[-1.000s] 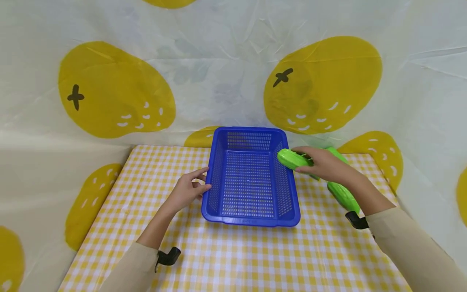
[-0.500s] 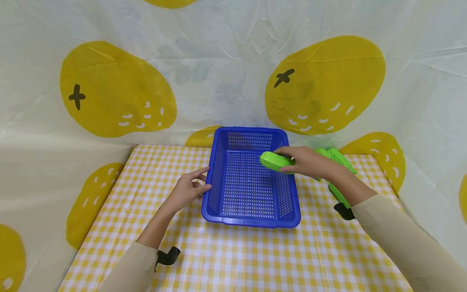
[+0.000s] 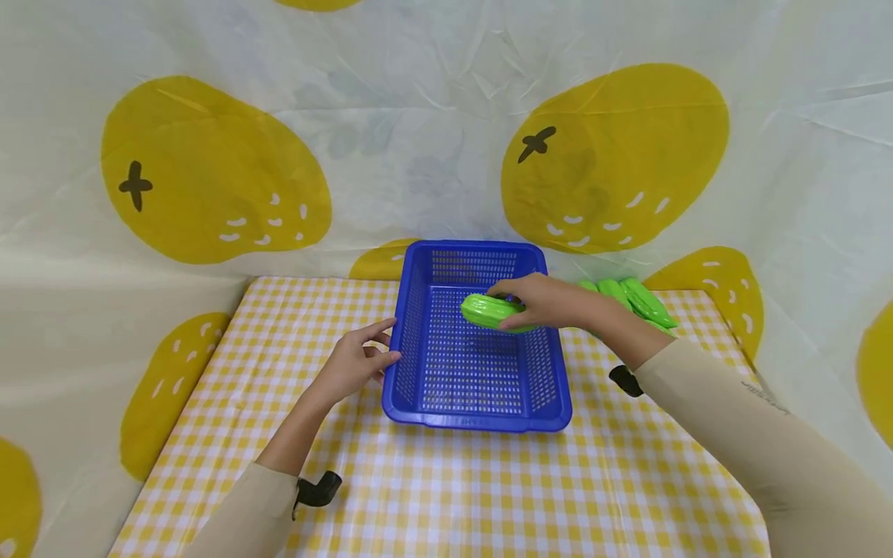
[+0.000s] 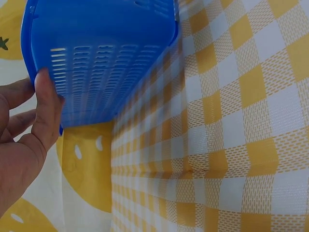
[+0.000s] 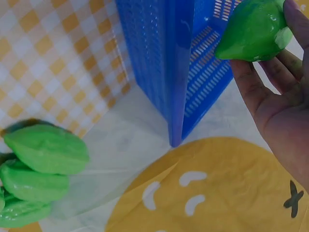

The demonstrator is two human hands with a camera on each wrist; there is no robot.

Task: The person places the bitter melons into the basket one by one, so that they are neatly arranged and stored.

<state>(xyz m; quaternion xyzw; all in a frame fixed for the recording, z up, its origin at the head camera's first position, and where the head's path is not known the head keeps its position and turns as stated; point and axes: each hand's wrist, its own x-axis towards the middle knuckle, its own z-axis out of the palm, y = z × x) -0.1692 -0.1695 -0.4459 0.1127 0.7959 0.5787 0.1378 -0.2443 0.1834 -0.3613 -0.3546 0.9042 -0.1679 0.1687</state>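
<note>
My right hand (image 3: 540,301) grips a glossy green, ridged, elongated vegetable (image 3: 486,310) over the inside of a blue plastic basket (image 3: 477,423). Its rounded end points left in the head view. In the right wrist view, the green vegetable (image 5: 253,31) shows a pointed tip beyond my fingers. My left hand (image 3: 349,364) touches the basket's left rim, thumb and index finger spread apart along it. From the left wrist, the fingers (image 4: 46,96) lie against the rim and outer wall of the basket (image 4: 101,29).
Several similar green vegetables (image 3: 645,301) lie at the table's back right, partly behind my right forearm; some (image 5: 46,147) also show in the right wrist view. A yellow-and-white checked cloth (image 3: 460,496) covers the table. A fruit-printed sheet (image 3: 418,155) hangs behind it.
My right hand has carried the green vegetable leftward, from the basket's right rim to over its middle. The left hand and the basket have stayed in place.
</note>
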